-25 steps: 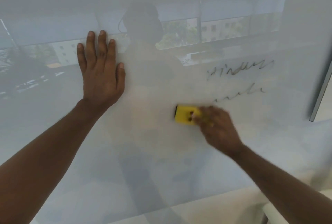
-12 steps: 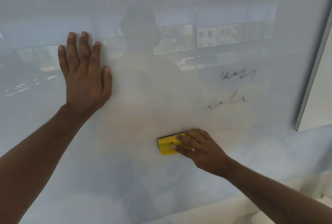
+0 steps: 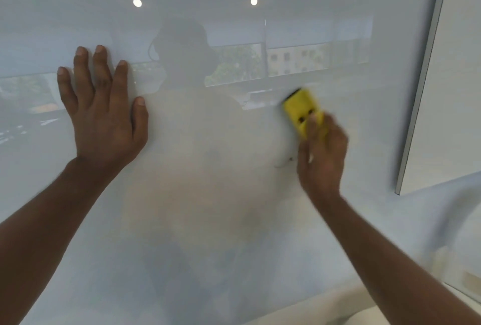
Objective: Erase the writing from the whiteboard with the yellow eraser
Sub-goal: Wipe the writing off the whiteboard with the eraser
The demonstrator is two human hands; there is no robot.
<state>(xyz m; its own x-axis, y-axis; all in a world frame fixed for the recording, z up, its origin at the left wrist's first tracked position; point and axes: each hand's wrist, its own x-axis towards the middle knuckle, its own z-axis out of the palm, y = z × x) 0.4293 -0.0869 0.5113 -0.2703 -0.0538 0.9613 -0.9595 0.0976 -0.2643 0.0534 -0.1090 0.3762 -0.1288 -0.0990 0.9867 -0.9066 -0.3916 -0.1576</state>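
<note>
A glossy whiteboard fills the view and mirrors ceiling lights and windows. My right hand holds the yellow eraser pressed against the board, right of centre; hand and eraser are motion-blurred. Only a faint dark trace of writing shows just left of my right hand. My left hand lies flat on the board at the left, fingers spread and pointing up.
The board's grey right edge runs diagonally at the right, with a pale wall beyond it. A light ledge or surface runs below the board at the bottom right.
My right hand has swept the eraser from low centre up and to the right, over the spot where the two lines of writing stood. Those lines no longer show. The left hand stays planted.
</note>
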